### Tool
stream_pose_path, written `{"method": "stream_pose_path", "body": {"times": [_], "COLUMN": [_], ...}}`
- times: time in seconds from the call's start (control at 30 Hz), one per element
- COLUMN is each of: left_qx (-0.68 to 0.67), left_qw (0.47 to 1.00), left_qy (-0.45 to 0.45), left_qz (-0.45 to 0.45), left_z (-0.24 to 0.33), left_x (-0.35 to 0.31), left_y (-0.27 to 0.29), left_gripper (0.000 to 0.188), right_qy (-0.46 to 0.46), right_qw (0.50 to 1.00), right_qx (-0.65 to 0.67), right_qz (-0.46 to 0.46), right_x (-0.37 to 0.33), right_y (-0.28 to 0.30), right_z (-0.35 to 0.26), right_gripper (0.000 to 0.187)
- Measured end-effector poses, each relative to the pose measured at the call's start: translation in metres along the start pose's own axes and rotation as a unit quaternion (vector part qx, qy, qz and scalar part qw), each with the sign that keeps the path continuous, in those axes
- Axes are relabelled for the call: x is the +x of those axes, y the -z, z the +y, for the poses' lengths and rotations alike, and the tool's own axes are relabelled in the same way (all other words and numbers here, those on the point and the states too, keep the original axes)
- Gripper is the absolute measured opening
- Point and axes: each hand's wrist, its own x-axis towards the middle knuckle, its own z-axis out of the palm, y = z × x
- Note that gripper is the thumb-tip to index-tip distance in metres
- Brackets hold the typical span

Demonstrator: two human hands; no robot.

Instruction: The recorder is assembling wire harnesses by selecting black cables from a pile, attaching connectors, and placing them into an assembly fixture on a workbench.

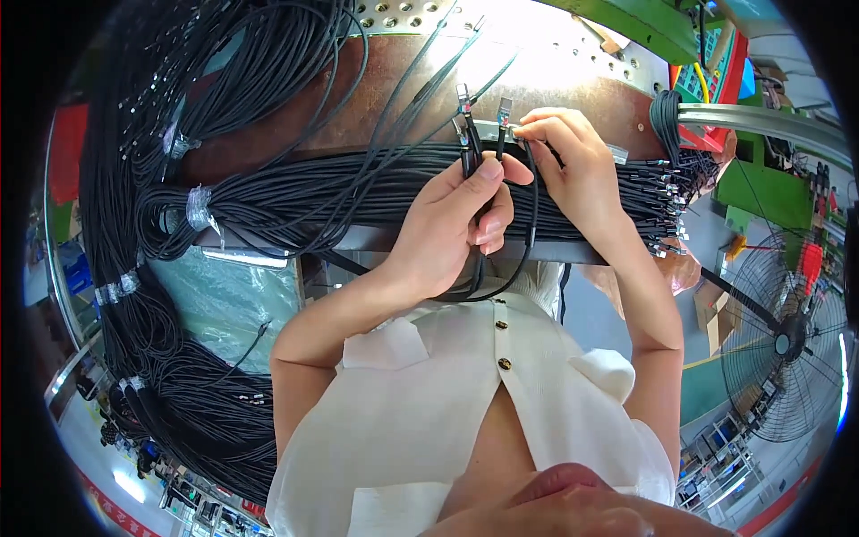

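A: Which step do your hands show?

B: Judged from the pose, you are sorting single cable ends and bringing them side by side. Your left hand [458, 215] is closed around several black cables [468, 163], their metal connectors [463, 93] standing up just beyond its thumb.

A: And your other side?

B: Your right hand [580, 170] is narrowed to a pinch beside one upright connector [506, 107], between your two hands. The fingertips hide the spot, so whether you grip a lead there or merely touch it cannot be told.

A: What does your next move call for?

B: Most likely a steady left hold, so that your right fingertips can set that end level with its neighbours; a slack grip could let the ends slide out of line.

A: Where does your remaining cable lie?

B: A long cable bundle [304, 192] runs crosswise behind your hands, along the near side of the desk [383, 64]. Clear wrap [199, 208] binds it left of your left hand; its connector ends [667, 201] fan out right of your right wrist.

A: Which containers surround you?

B: Beyond your right hand, to its right, a red crate [711, 141] holds a green mesh piece [687, 82] and a yellow strip [701, 85].
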Motion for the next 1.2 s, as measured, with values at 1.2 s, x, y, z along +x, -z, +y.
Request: {"method": "stream_pose_path", "body": {"times": [1.2], "left_qx": [0.285], "left_qw": [0.958], "left_qy": [0.008], "left_qz": [-0.046], "left_z": [0.023], "left_x": [0.006], "left_y": [-0.018], "left_gripper": [0.037], "right_qy": [-0.119], "right_qw": [0.99], "right_qx": [0.053], "right_qz": [0.058], "right_x": [-0.034], "right_y": [0.023], "right_z": [0.026], "right_gripper": [0.017]}}
